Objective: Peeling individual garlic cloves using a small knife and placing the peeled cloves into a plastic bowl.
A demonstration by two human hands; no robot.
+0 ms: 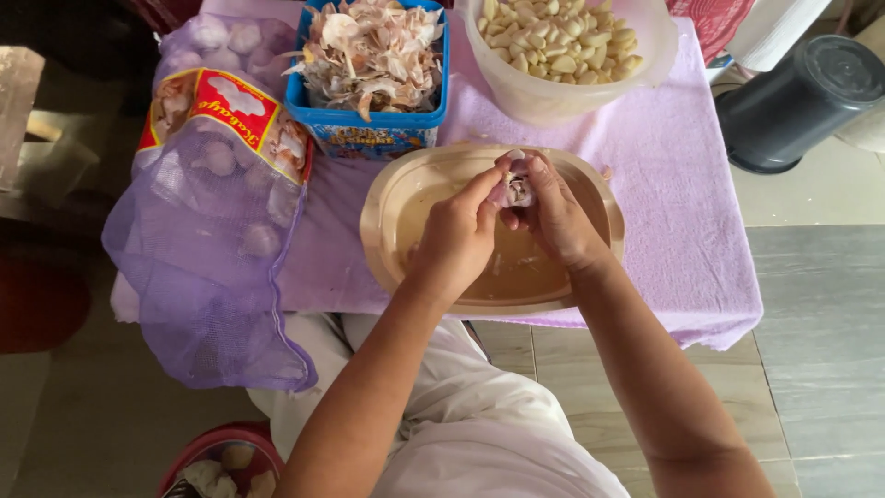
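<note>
Head view: left hand and right hand together, both pinching one garlic bulb over tan tray. Beyond hands: blue tub of skins, bowl of peeled cloves. Left of hands: purple mesh garlic bag.

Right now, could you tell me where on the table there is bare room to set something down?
The purple cloth lies bare right of the tan tray, below the tub of peeled cloves. A narrower bare strip runs between the tray and the mesh bag of garlic. The back edge is crowded: bag, blue box of skins, tub. Both hands hold a garlic piece over the tray.
</note>
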